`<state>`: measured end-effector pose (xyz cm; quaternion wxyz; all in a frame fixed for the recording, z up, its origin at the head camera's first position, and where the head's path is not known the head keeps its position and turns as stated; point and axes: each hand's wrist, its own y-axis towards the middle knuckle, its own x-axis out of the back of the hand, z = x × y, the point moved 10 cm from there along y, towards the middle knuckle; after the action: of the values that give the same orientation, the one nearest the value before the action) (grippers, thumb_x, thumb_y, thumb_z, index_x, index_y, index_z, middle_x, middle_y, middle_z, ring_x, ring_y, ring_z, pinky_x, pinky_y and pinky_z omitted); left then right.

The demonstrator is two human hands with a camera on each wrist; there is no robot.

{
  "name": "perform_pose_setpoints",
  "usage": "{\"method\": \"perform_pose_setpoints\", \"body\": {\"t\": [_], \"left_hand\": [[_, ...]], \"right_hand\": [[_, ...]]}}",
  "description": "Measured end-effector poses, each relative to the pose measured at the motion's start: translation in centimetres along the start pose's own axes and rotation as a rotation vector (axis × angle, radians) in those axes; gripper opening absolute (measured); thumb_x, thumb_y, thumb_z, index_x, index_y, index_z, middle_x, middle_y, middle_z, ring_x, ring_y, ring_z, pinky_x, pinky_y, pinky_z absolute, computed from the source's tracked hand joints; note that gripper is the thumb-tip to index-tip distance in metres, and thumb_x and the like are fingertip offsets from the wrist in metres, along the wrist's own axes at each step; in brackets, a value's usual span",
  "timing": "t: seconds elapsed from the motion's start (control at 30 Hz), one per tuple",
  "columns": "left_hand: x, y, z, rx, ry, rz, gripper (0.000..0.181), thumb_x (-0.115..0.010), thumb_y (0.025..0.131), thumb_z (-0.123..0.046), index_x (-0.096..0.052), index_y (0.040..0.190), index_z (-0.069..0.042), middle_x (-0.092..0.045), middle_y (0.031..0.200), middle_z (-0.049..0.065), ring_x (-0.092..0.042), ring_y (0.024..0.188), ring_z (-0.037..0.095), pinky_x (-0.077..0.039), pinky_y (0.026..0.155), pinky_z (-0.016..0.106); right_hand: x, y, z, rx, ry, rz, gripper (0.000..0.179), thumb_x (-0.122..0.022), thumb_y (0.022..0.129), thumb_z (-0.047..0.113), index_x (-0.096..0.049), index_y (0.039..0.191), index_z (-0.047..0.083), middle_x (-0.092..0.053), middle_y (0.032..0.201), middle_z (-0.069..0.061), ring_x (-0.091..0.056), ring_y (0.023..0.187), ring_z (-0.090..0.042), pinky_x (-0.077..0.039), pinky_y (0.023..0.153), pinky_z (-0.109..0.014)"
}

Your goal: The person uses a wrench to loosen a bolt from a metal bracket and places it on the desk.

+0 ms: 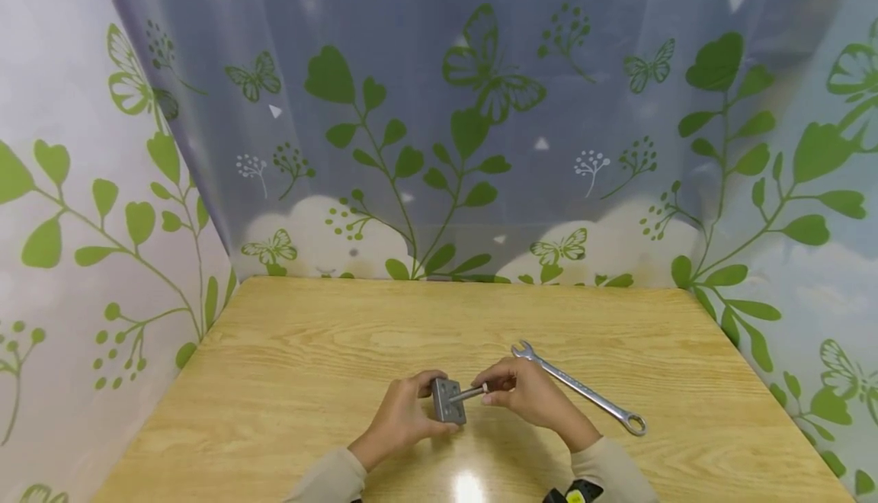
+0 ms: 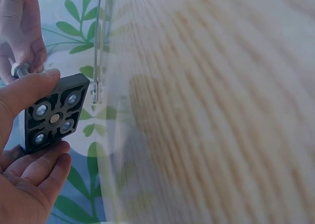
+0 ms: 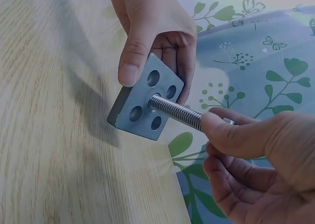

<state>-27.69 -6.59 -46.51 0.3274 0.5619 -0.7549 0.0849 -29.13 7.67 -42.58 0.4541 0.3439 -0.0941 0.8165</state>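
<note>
A grey square plate with round holes near its corners is gripped at its edges by my left hand, thumb on one side and fingers on the other. From its centre sticks out a threaded bolt. My right hand pinches the bolt's outer end between thumb and fingers. In the left wrist view the plate's dark ribbed back shows, with a brass-coloured round spot at its middle. Both hands hold these parts above the table. The right thumb partly hides the bolt's end in the right wrist view.
A combination wrench lies slantwise on the wooden table, just beyond and right of my right hand. Curtains printed with leaves and butterflies hang behind the table and along both sides.
</note>
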Motion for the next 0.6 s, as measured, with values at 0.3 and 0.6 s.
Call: {"method": "perform_pose_setpoints", "body": {"t": [0.3, 0.6], "left_hand": [[0.0, 0.1, -0.1, 0.002, -0.011, 0.002, 0.067, -0.088, 0.066, -0.018, -0.058, 0.121, 0.005, -0.067, 0.114, 0.019, -0.068, 0.098, 0.034, -0.058, 0.083, 0.038], [-0.1, 0.0, 0.0, 0.007, 0.010, 0.009, 0.068, -0.089, 0.065, -0.019, -0.058, 0.121, 0.005, -0.067, 0.113, 0.019, -0.068, 0.097, 0.033, -0.058, 0.083, 0.035]], "right_hand": [[0.1, 0.1, 0.0, 0.017, -0.004, -0.017, 0.018, -0.074, 0.081, 0.006, -0.075, 0.098, 0.011, -0.064, 0.082, 0.004, -0.052, 0.073, -0.006, -0.052, 0.065, -0.023], [-1.1, 0.0, -0.8, -0.050, -0.011, 0.085, 0.032, -0.065, 0.092, 0.027, -0.067, 0.110, 0.000, -0.067, 0.085, -0.006, -0.060, 0.072, -0.010, -0.052, 0.061, -0.023]]}}
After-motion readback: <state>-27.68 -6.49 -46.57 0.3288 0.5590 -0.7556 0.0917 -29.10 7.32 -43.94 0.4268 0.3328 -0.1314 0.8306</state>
